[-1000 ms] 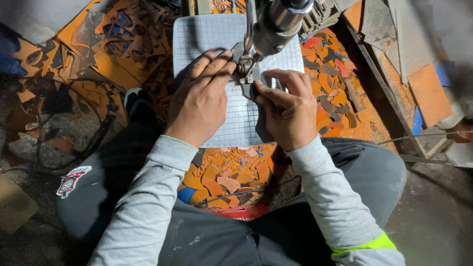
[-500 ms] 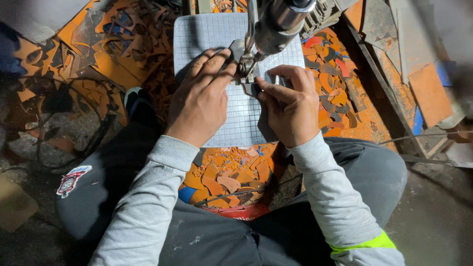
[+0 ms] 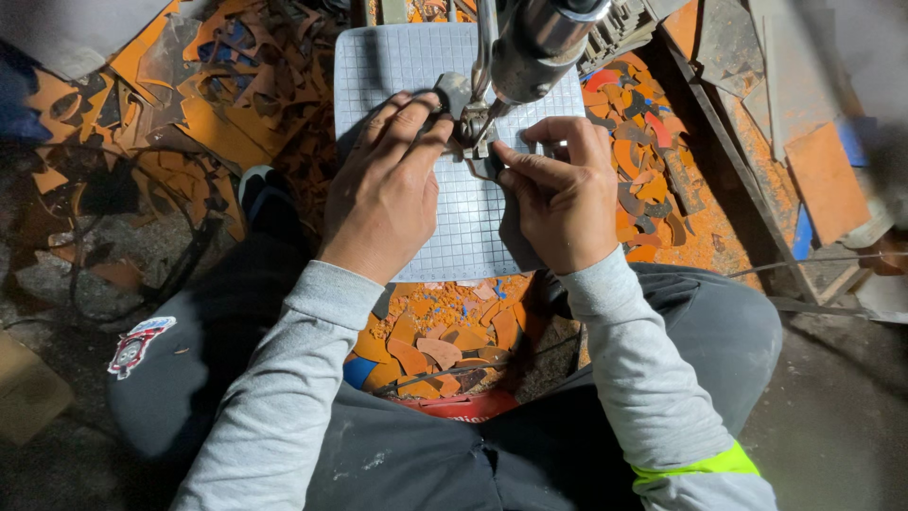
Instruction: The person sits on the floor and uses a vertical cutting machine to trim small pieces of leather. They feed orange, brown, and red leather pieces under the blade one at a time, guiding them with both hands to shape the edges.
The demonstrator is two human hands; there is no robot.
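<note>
item: my left hand [image 3: 386,194], centre of the frame, palm down on the mat [image 3: 397,71], fingers together and stretched toward the upper middle, tips pressing a small dark piece [image 3: 454,92]. not wrapped around it, only pinning it flat.

item: my right hand [image 3: 566,189], just right of centre, fingers curled narrow, thumb and forefinger pinching the same dark piece from the right side, at its lower end [image 3: 487,163]. both hands touch it at once.

item: dark piece, grey, curved, small, lying on the mat in the upper middle, directly under the machine head [image 3: 534,43]. its full outline is hidden by my fingers.

item: machine head, shiny metal cylinder, top of the frame, tilted, with a thin metal foot [image 3: 478,132] coming down between my two hands onto the piece.

item: mat, pale grey with a fine grid, upper centre, running down under both hands.

item: scraps [image 3: 435,345], orange with a few blue and red bits, heaped in the lower centre between my knees, and more at the upper left and right of the mat.

item: sleeves [image 3: 653,378], light grey, lower half of the frame.
</note>
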